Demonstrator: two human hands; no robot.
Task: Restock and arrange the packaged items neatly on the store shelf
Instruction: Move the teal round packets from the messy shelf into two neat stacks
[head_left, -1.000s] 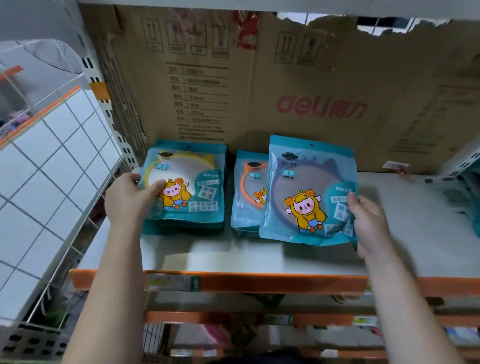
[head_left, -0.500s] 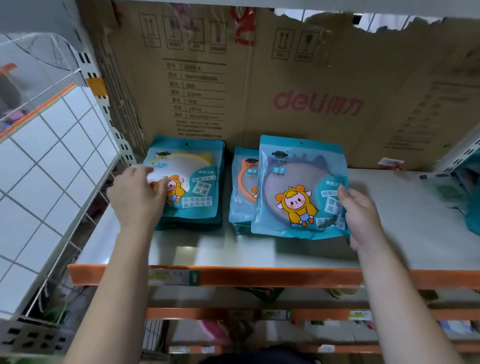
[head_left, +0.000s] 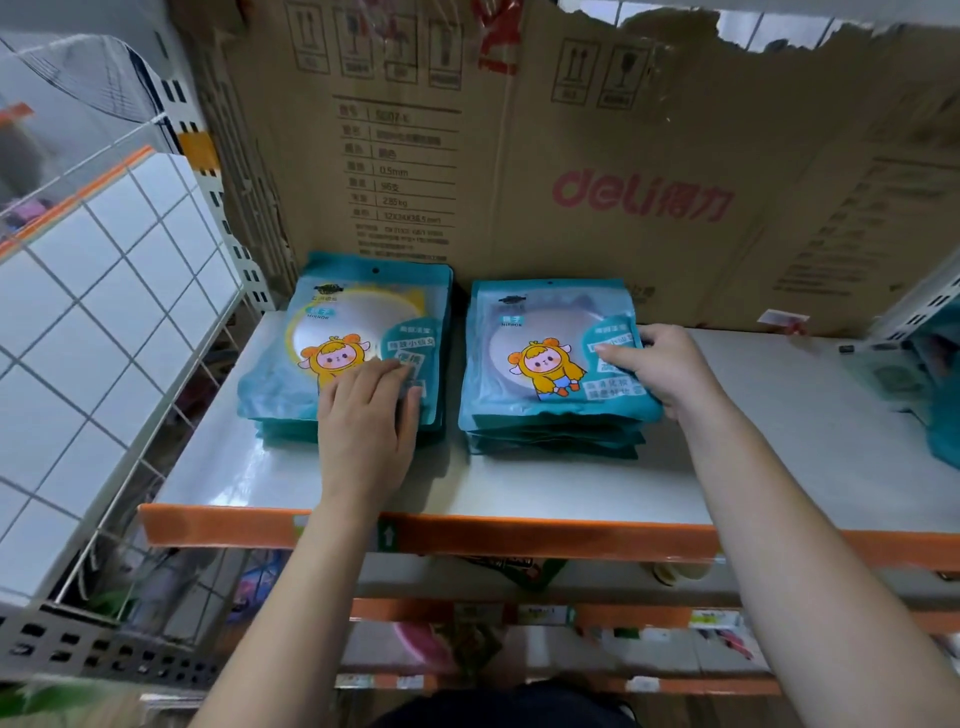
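Mirror packets (head_left: 363, 312) form two stacks on the shelf (head_left: 519, 493). Left hand (head_left: 366, 415) lies flat on one; right hand (head_left: 660, 364) pinches the other's top packet (head_left: 535, 332), and a tug could skew that pile.

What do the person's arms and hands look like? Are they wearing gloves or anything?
No gloves. The left arm and right arm are bare all the way up to the wrists, with no sleeves showing. The left hand and right hand are bare too: no rings, watch, bracelet or markings that I can see.
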